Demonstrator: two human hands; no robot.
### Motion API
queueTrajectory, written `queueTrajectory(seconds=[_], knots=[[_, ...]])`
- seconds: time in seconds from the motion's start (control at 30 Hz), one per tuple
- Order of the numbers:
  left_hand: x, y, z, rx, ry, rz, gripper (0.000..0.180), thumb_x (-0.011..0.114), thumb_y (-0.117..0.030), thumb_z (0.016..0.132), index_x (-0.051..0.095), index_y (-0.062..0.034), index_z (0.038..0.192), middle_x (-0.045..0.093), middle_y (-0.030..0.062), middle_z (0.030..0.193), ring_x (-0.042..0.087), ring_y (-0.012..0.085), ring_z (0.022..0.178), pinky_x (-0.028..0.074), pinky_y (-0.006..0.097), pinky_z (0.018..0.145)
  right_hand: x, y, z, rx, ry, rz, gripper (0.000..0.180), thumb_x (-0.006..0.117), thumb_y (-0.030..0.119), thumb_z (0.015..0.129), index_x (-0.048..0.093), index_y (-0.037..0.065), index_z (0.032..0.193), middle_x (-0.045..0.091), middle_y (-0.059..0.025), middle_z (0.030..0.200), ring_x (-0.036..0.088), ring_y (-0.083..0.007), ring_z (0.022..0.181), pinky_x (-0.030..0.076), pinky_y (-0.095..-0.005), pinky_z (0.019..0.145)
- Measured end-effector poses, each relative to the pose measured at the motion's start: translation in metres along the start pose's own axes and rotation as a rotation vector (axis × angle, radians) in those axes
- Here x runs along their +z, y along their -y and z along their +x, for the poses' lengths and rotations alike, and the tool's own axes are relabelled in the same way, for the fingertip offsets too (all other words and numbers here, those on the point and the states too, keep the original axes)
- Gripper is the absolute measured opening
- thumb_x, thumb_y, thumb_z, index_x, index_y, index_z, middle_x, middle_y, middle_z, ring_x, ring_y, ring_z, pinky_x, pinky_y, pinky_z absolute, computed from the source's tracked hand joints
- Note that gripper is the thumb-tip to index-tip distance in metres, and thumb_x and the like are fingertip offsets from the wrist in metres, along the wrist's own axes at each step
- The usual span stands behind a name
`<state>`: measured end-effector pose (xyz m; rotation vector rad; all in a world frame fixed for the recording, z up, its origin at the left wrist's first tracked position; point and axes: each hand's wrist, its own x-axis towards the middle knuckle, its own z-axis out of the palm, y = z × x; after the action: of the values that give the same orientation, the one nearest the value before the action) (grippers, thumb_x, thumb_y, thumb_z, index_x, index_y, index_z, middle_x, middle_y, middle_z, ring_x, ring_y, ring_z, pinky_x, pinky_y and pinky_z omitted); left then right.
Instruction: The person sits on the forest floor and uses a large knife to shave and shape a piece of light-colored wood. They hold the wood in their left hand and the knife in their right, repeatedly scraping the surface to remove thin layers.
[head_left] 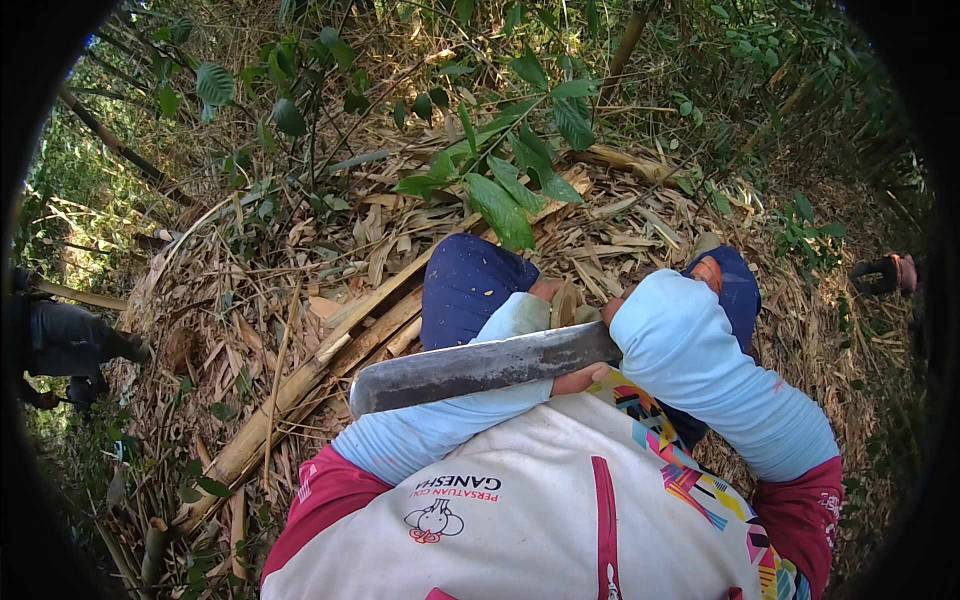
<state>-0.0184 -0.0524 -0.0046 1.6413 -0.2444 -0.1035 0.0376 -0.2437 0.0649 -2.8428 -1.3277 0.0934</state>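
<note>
A broad, dark-bladed machete [480,368] lies crosswise in front of my chest, its blunt end pointing left. Its handle end is hidden by my right sleeve, where my right hand [617,306] is closed round it, mostly covered. My left forearm passes beneath the blade. Beyond it, my left hand [545,289] is closed against a small pale-brown woody piece [566,304], which stands between both hands. Fingertips also show just under the blade near its handle end; whose they are is hard to tell. My bent knees in dark blue trousers [470,285] flank the hands.
Long split bamboo poles [290,405] run diagonally along my left over dry leaf litter [370,250]. A leafy green branch [505,195] hangs ahead. At the far left edge stands a person's dark trouser leg [70,335]. Dense undergrowth surrounds the spot.
</note>
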Motion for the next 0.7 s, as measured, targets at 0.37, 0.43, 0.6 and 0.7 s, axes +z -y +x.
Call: queueTrajectory(seconds=[0.37, 0.43, 0.6, 0.7], knots=[[0.002, 0.006, -0.001, 0.167, -0.057, 0.073, 0.081, 0.089, -0.029, 0.063, 0.044, 0.0028, 0.122, 0.063, 0.0065, 0.091, 0.061, 0.0142, 0.083, 0.051, 0.032, 0.071, -0.008, 0.007, -0.002, 0.046, -0.017, 0.163, 0.012, 0.064, 0.02, 0.069, 0.065, 0.011, 0.077, 0.061, -0.011, 0.066, 0.063, -0.0326, 0.071, 0.042, -0.053, 0.066], [0.002, -0.002, 0.0, 0.107, -0.03, 0.039, 0.08, 0.089, -0.027, 0.062, 0.045, 0.0022, 0.122, 0.062, 0.0053, 0.09, 0.06, 0.0128, 0.083, 0.05, 0.03, 0.071, -0.007, 0.004, -0.004, 0.033, -0.008, 0.156, 0.012, 0.064, 0.02, 0.069, 0.065, 0.011, 0.077, 0.061, -0.0108, 0.067, 0.063, -0.0326, 0.071, 0.042, -0.0531, 0.067], [0.0, -0.002, 0.002, 0.07, 0.054, 0.091, 0.073, 0.088, -0.024, 0.064, 0.047, 0.0012, 0.12, 0.063, 0.0062, 0.092, 0.059, 0.0126, 0.085, 0.05, 0.029, 0.073, -0.005, 0.005, -0.008, 0.059, 0.004, 0.137, 0.01, 0.063, 0.019, 0.07, 0.064, 0.011, 0.076, 0.061, -0.0103, 0.067, 0.063, -0.0326, 0.069, 0.044, -0.0516, 0.068], [0.003, 0.001, 0.001, 0.064, 0.046, -0.005, 0.073, 0.088, -0.029, 0.066, 0.047, 0.0011, 0.118, 0.06, 0.0072, 0.097, 0.058, 0.0148, 0.089, 0.048, 0.031, 0.076, -0.012, 0.007, -0.005, 0.08, 0.067, 0.141, 0.009, 0.063, 0.018, 0.07, 0.064, 0.011, 0.076, 0.06, -0.0107, 0.067, 0.062, -0.0329, 0.069, 0.045, -0.0502, 0.066]])
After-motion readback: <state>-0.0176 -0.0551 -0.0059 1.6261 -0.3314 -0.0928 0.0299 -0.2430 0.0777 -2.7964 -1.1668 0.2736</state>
